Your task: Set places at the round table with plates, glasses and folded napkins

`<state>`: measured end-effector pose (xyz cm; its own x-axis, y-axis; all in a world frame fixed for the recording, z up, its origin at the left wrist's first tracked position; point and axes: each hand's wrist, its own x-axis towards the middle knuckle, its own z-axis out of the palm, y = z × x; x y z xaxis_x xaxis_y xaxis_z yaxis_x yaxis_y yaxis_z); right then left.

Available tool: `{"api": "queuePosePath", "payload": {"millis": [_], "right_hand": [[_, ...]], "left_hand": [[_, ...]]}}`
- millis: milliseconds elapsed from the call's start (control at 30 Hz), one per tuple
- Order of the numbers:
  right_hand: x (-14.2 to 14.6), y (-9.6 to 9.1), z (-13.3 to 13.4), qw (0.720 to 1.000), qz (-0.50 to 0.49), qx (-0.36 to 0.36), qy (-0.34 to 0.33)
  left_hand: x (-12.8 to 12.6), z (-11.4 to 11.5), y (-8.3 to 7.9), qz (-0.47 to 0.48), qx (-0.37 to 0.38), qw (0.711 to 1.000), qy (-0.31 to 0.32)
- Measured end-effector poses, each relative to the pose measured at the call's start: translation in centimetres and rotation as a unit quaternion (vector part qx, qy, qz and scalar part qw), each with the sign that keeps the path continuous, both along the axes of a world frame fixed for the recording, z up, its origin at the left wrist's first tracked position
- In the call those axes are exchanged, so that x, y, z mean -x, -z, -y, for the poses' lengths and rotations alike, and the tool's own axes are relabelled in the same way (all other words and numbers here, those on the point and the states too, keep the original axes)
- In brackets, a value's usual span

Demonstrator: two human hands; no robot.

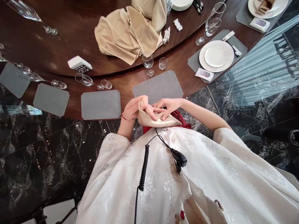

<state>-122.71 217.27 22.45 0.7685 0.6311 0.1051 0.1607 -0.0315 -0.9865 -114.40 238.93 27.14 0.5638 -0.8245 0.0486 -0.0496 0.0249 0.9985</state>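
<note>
A beige cloth napkin [153,121] is gathered and partly folded in front of my waist, held between both hands. My left hand [137,107] grips its upper left edge, with the cloth wrapped up between the fingers. From the other side my right hand [169,107] pinches the napkin near its middle, fingertips close to those of the left. Just beyond the hands lies a grey placemat [158,85] at the table edge. On the raised round tabletop is a heap of loose beige napkins [123,34].
Behind the placemat stand a wine glass [148,60] and a small tumbler [163,63]. White plates [203,59] with chopsticks sit on the right. Another placemat [100,105] and a white patterned holder [79,64] are at left. A clip-on microphone [179,158] hangs from my chest.
</note>
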Motion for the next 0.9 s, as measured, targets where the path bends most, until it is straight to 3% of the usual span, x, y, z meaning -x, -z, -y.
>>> {"api": "queuePosePath", "payload": {"millis": [167,267,367,467,600,667,733,800,833,900], "right_hand": [[-0.6,2.0,2.1,0.994,0.040,0.076,0.068],[-0.1,3.6,4.6,0.974,0.062,0.141,0.163],[1.1,4.5,7.2,0.947,0.075,0.181,0.254],[2.9,4.2,9.4,0.931,0.078,0.192,0.301],[5.7,2.3,10.0,0.922,0.060,0.203,0.325],[7.2,1.3,9.2,0.916,0.042,0.207,0.340],[8.4,0.4,8.2,0.916,0.021,0.206,0.342],[9.2,-0.2,7.7,0.920,0.003,0.207,0.334],[9.6,-0.3,7.8,0.920,-0.005,0.209,0.331],[10.0,0.0,8.7,0.916,-0.023,0.218,0.335]], "left_hand": [[-0.9,-2.7,-0.4,-0.037,0.081,0.994,-0.066],[-2.0,-5.3,-1.7,0.003,0.074,0.987,-0.145],[-3.1,-7.8,-3.3,0.065,0.104,0.961,-0.247],[-3.5,-9.8,-4.6,0.127,0.103,0.907,-0.388],[-2.6,-11.6,-6.2,0.255,-0.071,0.822,-0.504],[-2.2,-11.9,-7.0,0.327,-0.122,0.763,-0.544],[-2.6,-11.9,-7.6,0.385,-0.106,0.690,-0.604],[-4.4,-11.4,-7.3,0.424,-0.069,0.632,-0.645],[-5.9,-10.9,-6.7,0.437,-0.057,0.619,-0.650],[-9.9,-9.1,-4.1,0.445,-0.054,0.633,-0.631]]}}
